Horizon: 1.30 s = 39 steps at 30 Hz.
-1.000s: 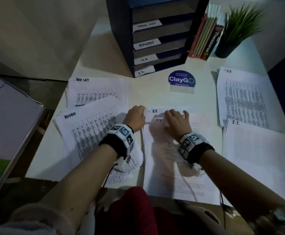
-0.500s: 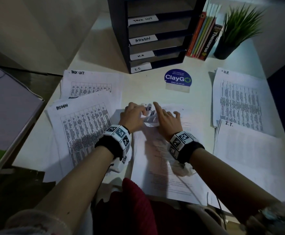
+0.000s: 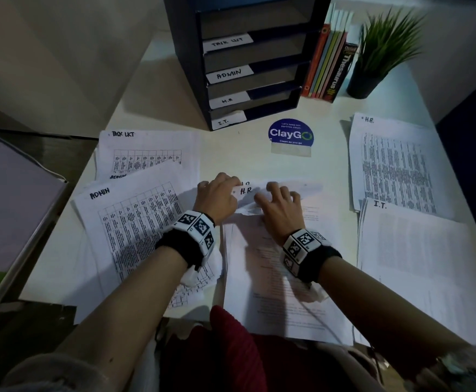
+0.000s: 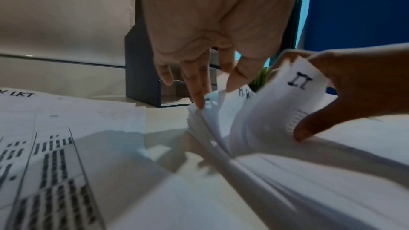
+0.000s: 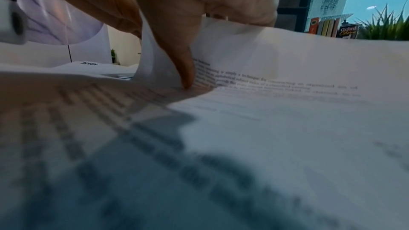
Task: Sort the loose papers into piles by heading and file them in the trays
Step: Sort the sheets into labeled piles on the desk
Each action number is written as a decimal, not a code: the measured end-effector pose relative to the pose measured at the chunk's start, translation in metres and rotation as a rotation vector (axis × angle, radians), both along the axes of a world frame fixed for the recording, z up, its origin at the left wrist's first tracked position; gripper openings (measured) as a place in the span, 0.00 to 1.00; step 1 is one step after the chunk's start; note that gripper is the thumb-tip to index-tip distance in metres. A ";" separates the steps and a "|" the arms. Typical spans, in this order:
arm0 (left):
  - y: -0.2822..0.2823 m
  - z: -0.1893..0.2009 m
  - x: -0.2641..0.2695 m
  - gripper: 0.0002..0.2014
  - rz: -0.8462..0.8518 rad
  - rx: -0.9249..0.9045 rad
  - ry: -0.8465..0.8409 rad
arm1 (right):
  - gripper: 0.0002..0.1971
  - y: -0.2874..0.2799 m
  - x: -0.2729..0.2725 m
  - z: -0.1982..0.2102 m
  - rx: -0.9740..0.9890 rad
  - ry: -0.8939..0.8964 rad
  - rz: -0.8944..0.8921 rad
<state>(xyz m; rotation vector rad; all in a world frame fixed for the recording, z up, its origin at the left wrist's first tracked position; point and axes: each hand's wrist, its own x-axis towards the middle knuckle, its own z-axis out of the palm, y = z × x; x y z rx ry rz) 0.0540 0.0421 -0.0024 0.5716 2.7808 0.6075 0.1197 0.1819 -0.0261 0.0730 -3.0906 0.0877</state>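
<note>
A thick central stack of loose papers (image 3: 282, 278) lies in front of me. My left hand (image 3: 220, 197) pinches the raised top-left corners of its lower sheets, one headed "H.R" (image 3: 246, 190). My right hand (image 3: 278, 206) grips upper sheets curled back at the same corner; in the left wrist view that curled corner reads "I.T" (image 4: 301, 83). Sorted piles lie around: TASK LIST (image 3: 152, 148), ADMIN (image 3: 135, 222), H.R. (image 3: 392, 165) and I.T. (image 3: 417, 264). The dark blue tray rack (image 3: 185, 66) at the back has matching labelled slots.
A row of books (image 3: 330, 66) and a potted plant (image 3: 383, 52) stand right of the rack. A round ClayGo sticker (image 3: 290, 135) is on the table behind the stack. A pale slanted board (image 3: 10, 216) sits off the table's left edge.
Both hands went from resting on the stack's top to lifting its corner sheets. The right hand now curls upper sheets back, showing an H.R heading between the hands.
</note>
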 end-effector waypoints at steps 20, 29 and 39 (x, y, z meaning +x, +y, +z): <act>0.000 0.008 0.021 0.19 0.125 0.588 -0.533 | 0.30 0.016 0.011 0.002 -0.847 -0.023 -0.048; 0.003 -0.014 0.000 0.16 0.143 0.257 -0.116 | 0.21 0.022 0.012 -0.002 -0.868 -0.156 -0.057; 0.004 -0.016 0.000 0.26 0.110 -0.029 -0.191 | 0.15 0.022 -0.002 -0.018 -0.716 -0.155 -0.041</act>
